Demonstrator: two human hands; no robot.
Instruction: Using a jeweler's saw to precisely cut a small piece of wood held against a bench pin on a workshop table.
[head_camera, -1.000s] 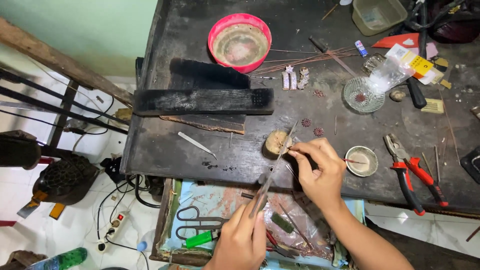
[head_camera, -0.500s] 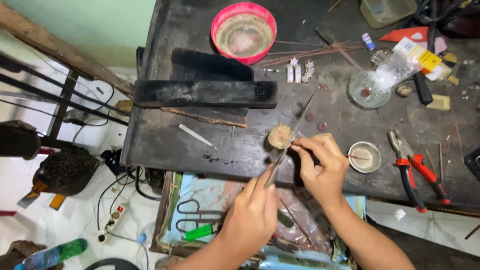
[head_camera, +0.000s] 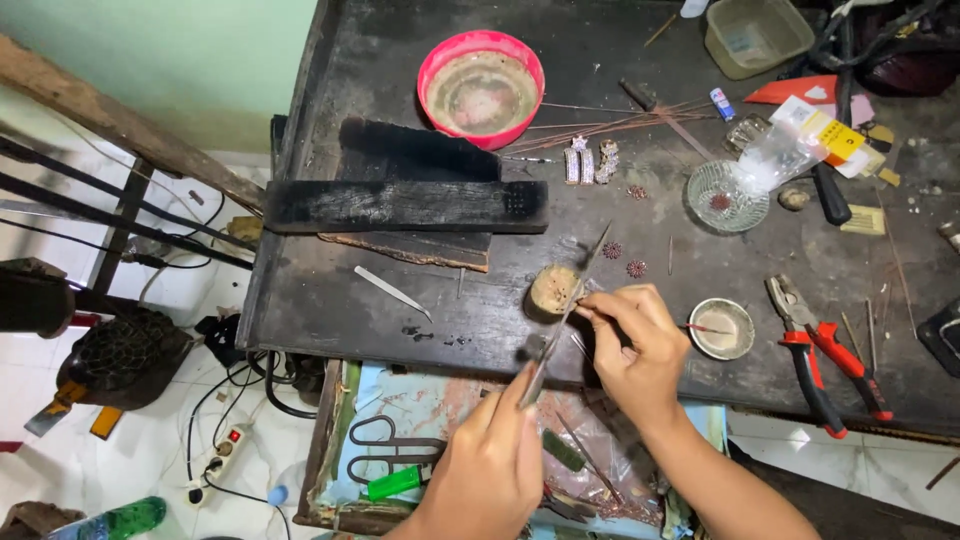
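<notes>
My left hand (head_camera: 490, 465) grips a long thin metal file (head_camera: 565, 315) that slants up across a small round wooden block (head_camera: 553, 290) at the front edge of the dark workbench (head_camera: 420, 320). My right hand (head_camera: 635, 345) pinches a tiny piece against the block, right beside the file; the piece itself is too small to make out. Both hands sit over an open drawer (head_camera: 400, 440) under the bench.
A pink bowl (head_camera: 482, 88), black wooden blocks (head_camera: 405, 205), tweezers (head_camera: 392, 291), a small glass dish (head_camera: 722, 195), a little round cup (head_camera: 722, 328), red-handled pliers (head_camera: 825, 355), thin wires and small ornaments lie on the bench. Scissors (head_camera: 385, 450) rest in the drawer. Cables cover the floor at left.
My left hand has pushed the file forward and up across the block, then eased back slightly. My right hand stays at the block.
</notes>
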